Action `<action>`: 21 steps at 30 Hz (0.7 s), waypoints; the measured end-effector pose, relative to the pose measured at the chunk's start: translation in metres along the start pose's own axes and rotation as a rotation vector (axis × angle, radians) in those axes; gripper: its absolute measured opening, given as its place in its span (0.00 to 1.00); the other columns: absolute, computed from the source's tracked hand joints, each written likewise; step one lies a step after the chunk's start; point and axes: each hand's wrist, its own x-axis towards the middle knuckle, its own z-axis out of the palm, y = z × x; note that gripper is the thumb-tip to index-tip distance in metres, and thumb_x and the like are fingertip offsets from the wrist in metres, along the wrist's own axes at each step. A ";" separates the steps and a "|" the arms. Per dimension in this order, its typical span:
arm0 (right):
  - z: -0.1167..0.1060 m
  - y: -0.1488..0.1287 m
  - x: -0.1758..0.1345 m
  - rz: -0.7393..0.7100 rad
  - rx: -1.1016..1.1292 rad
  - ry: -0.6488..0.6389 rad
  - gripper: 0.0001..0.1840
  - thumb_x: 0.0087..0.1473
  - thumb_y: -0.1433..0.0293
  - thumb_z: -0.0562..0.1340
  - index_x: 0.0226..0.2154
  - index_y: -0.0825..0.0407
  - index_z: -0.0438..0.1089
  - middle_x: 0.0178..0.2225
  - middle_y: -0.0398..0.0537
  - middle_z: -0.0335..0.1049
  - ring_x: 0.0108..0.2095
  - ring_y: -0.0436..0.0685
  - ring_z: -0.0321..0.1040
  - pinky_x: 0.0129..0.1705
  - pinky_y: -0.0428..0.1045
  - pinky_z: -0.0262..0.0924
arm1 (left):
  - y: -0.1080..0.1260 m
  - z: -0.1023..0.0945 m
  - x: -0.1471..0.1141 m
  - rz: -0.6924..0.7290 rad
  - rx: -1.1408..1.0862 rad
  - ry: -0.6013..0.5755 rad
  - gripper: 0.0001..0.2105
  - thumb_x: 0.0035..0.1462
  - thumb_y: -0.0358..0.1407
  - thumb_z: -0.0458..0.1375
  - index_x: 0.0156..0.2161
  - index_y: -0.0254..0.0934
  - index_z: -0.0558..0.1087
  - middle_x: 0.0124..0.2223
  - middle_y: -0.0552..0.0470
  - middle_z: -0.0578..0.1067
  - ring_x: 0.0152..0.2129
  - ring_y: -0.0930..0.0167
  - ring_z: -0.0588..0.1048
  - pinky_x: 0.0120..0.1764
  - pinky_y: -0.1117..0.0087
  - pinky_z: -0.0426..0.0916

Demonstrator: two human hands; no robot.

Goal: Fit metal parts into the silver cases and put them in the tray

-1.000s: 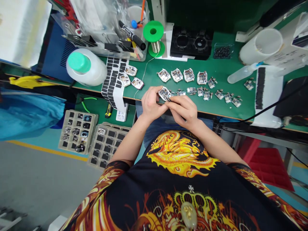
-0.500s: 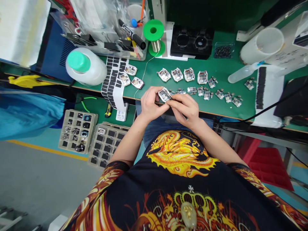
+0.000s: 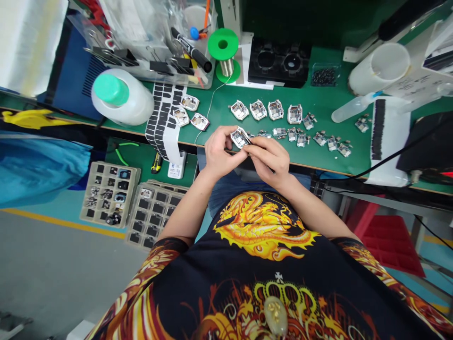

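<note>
My left hand (image 3: 220,152) is closed on a white watch case (image 3: 239,138) with circuitry inside, held just above the bench's front edge. At the case's right side, my right hand (image 3: 271,159) pinches a thin dark tool that looks like tweezers (image 3: 249,141); most of it is hidden by the fingers. Behind my hands stands a row of similar watch cases (image 3: 258,110) with boards in them. Several small circuit boards (image 3: 292,134) lie loose in front of that row. To the left, a few more cases (image 3: 200,122) lie beside a sheet of black stickers (image 3: 163,113).
A white bottle with a green cap (image 3: 122,99) and a green spool of solder wire (image 3: 223,54) stand at the left and back. Towards the right are a dropper bottle (image 3: 350,109) and a black cable (image 3: 382,163). Compartment trays (image 3: 109,193) sit lower left.
The whole view has shifted slightly. Both hands stay together at the watch case, with only slight finger movement at the right hand.
</note>
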 end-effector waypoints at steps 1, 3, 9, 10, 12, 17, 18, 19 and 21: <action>0.000 0.000 0.000 0.006 0.000 -0.006 0.17 0.72 0.70 0.63 0.59 0.40 0.79 0.55 0.51 0.82 0.53 0.60 0.81 0.54 0.60 0.77 | 0.000 0.000 0.000 -0.001 -0.006 0.000 0.22 0.57 0.39 0.66 0.56 0.43 0.72 0.39 0.54 0.73 0.28 0.72 0.71 0.36 0.65 0.71; 0.000 0.001 -0.001 0.026 0.000 -0.016 0.17 0.73 0.69 0.62 0.58 0.40 0.80 0.55 0.50 0.82 0.53 0.60 0.81 0.55 0.59 0.77 | 0.000 -0.001 0.000 -0.001 -0.011 0.000 0.22 0.57 0.39 0.66 0.56 0.43 0.72 0.38 0.55 0.73 0.28 0.72 0.71 0.36 0.65 0.71; -0.001 -0.003 0.003 0.087 -0.026 0.120 0.17 0.73 0.68 0.62 0.57 0.39 0.81 0.54 0.50 0.81 0.53 0.62 0.81 0.56 0.61 0.78 | 0.000 -0.001 0.000 0.010 0.048 -0.008 0.22 0.58 0.42 0.68 0.56 0.43 0.72 0.38 0.55 0.74 0.28 0.72 0.71 0.36 0.65 0.71; -0.002 -0.004 0.004 0.079 -0.026 0.121 0.17 0.72 0.69 0.62 0.56 0.40 0.81 0.53 0.51 0.81 0.53 0.62 0.81 0.55 0.61 0.78 | 0.000 -0.001 0.000 0.007 0.047 -0.007 0.22 0.59 0.43 0.68 0.56 0.43 0.72 0.38 0.55 0.74 0.28 0.72 0.71 0.36 0.65 0.71; -0.006 -0.006 0.005 0.044 -0.010 0.095 0.16 0.71 0.70 0.62 0.55 0.41 0.82 0.51 0.51 0.82 0.50 0.61 0.81 0.53 0.59 0.79 | -0.001 -0.001 0.000 0.001 0.039 -0.010 0.22 0.59 0.42 0.68 0.57 0.43 0.72 0.38 0.55 0.74 0.28 0.71 0.72 0.36 0.65 0.72; -0.014 -0.008 0.006 0.004 0.029 0.013 0.16 0.69 0.73 0.62 0.51 0.42 0.82 0.48 0.49 0.82 0.47 0.58 0.81 0.50 0.57 0.79 | -0.001 -0.003 0.001 0.003 0.028 -0.019 0.23 0.58 0.42 0.68 0.57 0.43 0.72 0.37 0.55 0.73 0.29 0.71 0.73 0.37 0.64 0.72; -0.014 -0.007 0.006 0.008 0.027 -0.004 0.16 0.68 0.73 0.62 0.50 0.43 0.82 0.48 0.49 0.82 0.46 0.58 0.81 0.50 0.57 0.78 | -0.001 -0.003 0.001 0.007 0.021 -0.014 0.23 0.57 0.41 0.68 0.57 0.43 0.72 0.37 0.55 0.73 0.29 0.71 0.73 0.37 0.64 0.72; -0.015 -0.007 0.007 0.010 0.023 -0.016 0.16 0.68 0.73 0.62 0.50 0.43 0.82 0.48 0.49 0.83 0.46 0.58 0.81 0.50 0.57 0.78 | -0.001 -0.003 0.001 0.012 0.014 -0.010 0.23 0.57 0.41 0.69 0.57 0.43 0.72 0.37 0.55 0.73 0.29 0.71 0.73 0.37 0.64 0.72; -0.016 -0.007 0.008 0.010 0.015 -0.032 0.15 0.68 0.73 0.62 0.49 0.44 0.82 0.47 0.49 0.83 0.46 0.58 0.81 0.49 0.57 0.78 | -0.001 -0.004 0.001 0.018 0.007 -0.006 0.23 0.57 0.40 0.69 0.57 0.43 0.72 0.37 0.55 0.72 0.29 0.71 0.73 0.37 0.64 0.72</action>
